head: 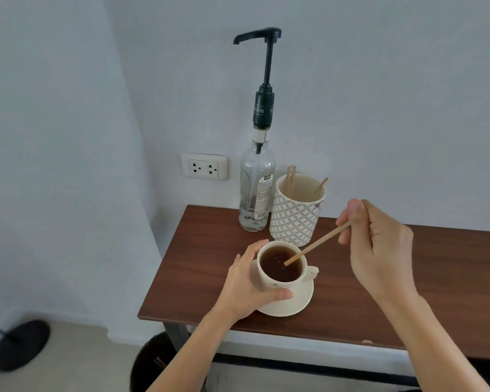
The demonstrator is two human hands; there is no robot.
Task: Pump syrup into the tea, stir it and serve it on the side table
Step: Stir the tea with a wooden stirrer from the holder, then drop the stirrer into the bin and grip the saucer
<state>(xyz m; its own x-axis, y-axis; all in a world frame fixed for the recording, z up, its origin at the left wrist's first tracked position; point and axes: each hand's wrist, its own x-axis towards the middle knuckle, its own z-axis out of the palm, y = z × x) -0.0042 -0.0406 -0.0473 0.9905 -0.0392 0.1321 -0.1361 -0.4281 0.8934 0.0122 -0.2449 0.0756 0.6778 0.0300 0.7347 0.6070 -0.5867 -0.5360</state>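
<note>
A cream cup (277,281) full of dark tea (277,264) stands on a cream saucer (297,302) on the brown table (365,301). My left hand (246,287) wraps around the cup's left side. My right hand (376,241) pinches a thin wooden stir stick (314,244) whose lower tip dips into the tea. Behind the cup stands a clear glass syrup bottle (253,190) with a tall black pump (266,80), its spout pointing left, and little liquid in it.
A patterned white-grey holder (294,219) with several more wooden sticks sits right of the bottle. A wall socket (204,166) is on the wall. A dark bin (150,363) stands under the table's left end, and a black lamp base (20,343) lies on the floor.
</note>
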